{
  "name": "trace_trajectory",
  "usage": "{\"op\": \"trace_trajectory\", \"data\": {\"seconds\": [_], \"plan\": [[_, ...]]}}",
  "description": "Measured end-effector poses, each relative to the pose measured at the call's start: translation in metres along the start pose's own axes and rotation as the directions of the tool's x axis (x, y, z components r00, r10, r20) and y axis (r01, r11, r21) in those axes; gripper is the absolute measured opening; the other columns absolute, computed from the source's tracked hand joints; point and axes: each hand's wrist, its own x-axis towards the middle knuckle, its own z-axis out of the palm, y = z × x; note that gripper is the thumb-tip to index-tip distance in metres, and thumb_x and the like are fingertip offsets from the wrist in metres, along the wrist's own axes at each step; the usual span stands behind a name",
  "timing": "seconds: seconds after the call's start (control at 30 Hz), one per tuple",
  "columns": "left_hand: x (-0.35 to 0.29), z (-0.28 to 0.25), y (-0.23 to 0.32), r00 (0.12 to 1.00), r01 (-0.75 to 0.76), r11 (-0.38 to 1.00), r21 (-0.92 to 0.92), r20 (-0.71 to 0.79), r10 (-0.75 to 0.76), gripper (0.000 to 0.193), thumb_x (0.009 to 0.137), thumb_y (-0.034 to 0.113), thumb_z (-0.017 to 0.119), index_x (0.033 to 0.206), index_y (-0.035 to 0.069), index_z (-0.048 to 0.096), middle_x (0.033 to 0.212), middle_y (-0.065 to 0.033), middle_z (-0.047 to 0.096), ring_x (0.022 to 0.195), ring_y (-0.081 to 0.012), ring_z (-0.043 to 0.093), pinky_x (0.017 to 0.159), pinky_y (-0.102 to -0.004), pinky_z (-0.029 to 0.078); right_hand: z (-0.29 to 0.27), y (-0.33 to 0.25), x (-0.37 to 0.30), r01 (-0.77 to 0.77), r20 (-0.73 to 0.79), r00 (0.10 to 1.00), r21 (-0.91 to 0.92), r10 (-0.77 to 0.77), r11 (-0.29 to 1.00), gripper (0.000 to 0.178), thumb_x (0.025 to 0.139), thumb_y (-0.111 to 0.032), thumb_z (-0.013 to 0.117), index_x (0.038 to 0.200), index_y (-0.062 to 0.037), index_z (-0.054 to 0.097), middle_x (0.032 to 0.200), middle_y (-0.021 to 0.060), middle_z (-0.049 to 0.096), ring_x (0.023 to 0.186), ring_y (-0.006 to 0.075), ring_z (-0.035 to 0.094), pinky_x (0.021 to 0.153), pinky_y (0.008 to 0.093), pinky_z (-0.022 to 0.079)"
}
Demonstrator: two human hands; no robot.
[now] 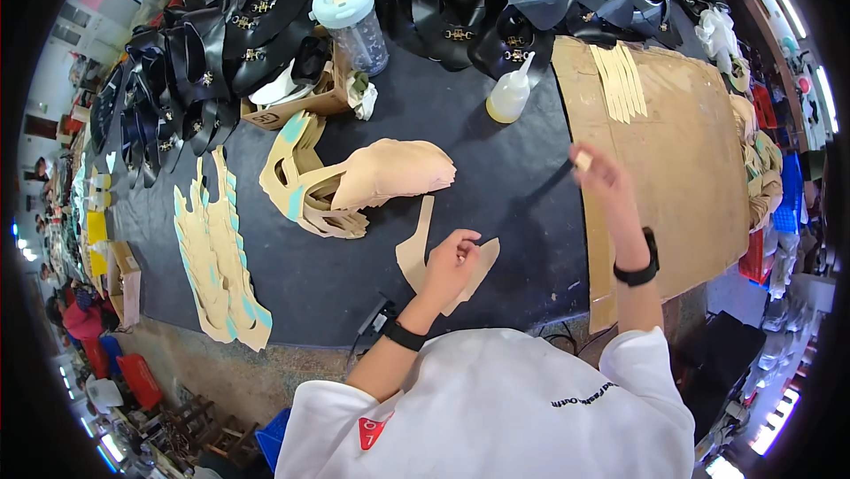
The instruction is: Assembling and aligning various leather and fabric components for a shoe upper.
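My left hand rests over a flat beige shoe piece near the front of the dark table, its fingers curled in on the piece. One narrow strap of that piece points away from me, and part of it is hidden under the hand. My right hand is raised above the left edge of a cardboard sheet, fingers closed on a small pale thing too small to name. Beyond my left hand lie stacked beige shoe pieces and curved pieces with light-blue patches.
Two rows of overlapping beige pieces lie at the left. A squeeze bottle, a lidded plastic jug and a small carton stand farther back. Black shoe uppers line the far edge. Pale strips lie on the cardboard.
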Motion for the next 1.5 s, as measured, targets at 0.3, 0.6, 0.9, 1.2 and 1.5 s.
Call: {"op": "trace_trajectory", "data": {"seconds": [0.3, 0.6, 0.9, 1.2, 1.5], "plan": [[-0.01, -0.007, 0.006, 0.947, -0.307, 0.88, 0.362, 0.022, 0.322, 0.021, 0.088, 0.012, 0.056, 0.106, 0.001, 0.057, 0.091, -0.0115, 0.061, 0.077, -0.0231, 0.062, 0.07, -0.0333, 0.048, 0.055, -0.023, -0.101, 0.126, 0.345, 0.939, -0.387, 0.017, 0.913, 0.016, 0.085, -0.009, 0.065, 0.097, 0.0005, 0.069, 0.083, 0.0039, 0.065, 0.069, 0.0076, 0.056, 0.063, 0.0206, 0.044], [-0.03, -0.015, 0.026, 0.924, -0.082, 0.967, -0.24, 0.345, 0.163, 0.028, 0.096, 0.02, 0.043, 0.102, -0.001, 0.06, 0.096, -0.0127, 0.064, 0.086, -0.0198, 0.064, 0.073, -0.0355, 0.048, 0.098, 0.005, -0.11, -0.306, 0.36, 0.89, 0.023, 0.278, 0.952, 0.013, 0.085, -0.008, 0.065, 0.093, 0.0025, 0.065, 0.073, 0.0029, 0.062, 0.061, 0.0069, 0.054, 0.056, 0.0214, 0.042], [-0.047, -0.014, 0.015, 0.862, -0.109, 0.993, 0.051, 0.501, 0.069, 0.024, 0.096, 0.014, 0.043, 0.103, -0.003, 0.059, 0.081, -0.0098, 0.061, 0.069, -0.0169, 0.063, 0.065, -0.0303, 0.051, 0.12, 0.009, -0.09, -0.161, 0.241, 0.957, -0.019, 0.161, 0.987, 0.015, 0.084, -0.012, 0.066, 0.089, 0.0023, 0.064, 0.068, 0.0016, 0.062, 0.059, 0.0058, 0.055, 0.057, 0.0199, 0.044], [-0.062, -0.013, 0.017, 0.729, 0.287, 0.931, -0.226, 0.682, -0.06, 0.042, 0.1, 0.032, 0.033, 0.108, 0.002, 0.061, 0.086, -0.0061, 0.06, 0.079, -0.0143, 0.058, 0.064, -0.0256, 0.049, 0.134, 0.037, -0.072, -0.164, 0.33, 0.924, -0.115, 0.193, 0.98, 0.018, 0.089, -0.014, 0.061, 0.096, 0.0012, 0.067, 0.078, 0.0001, 0.064, 0.068, 0.0041, 0.056, 0.061, 0.0192, 0.043], [-0.05, -0.039, -0.015, 0.972, 0.201, 0.935, -0.291, 0.176, -0.155, 0.045, 0.101, 0.035, 0.031, 0.13, 0.008, 0.052, 0.073, 0.004, 0.048, 0.062, -0.0053, 0.043, 0.056, -0.0193, 0.036, 0.102, 0.074, -0.097, -0.234, 0.206, 0.943, -0.15, 0.261, 0.961, 0.023, 0.09, -0.016, 0.056, 0.102, 0.0018, 0.065, 0.085, 0.0048, 0.067, 0.072, 0.0098, 0.058, 0.07, 0.0248, 0.047]]}}
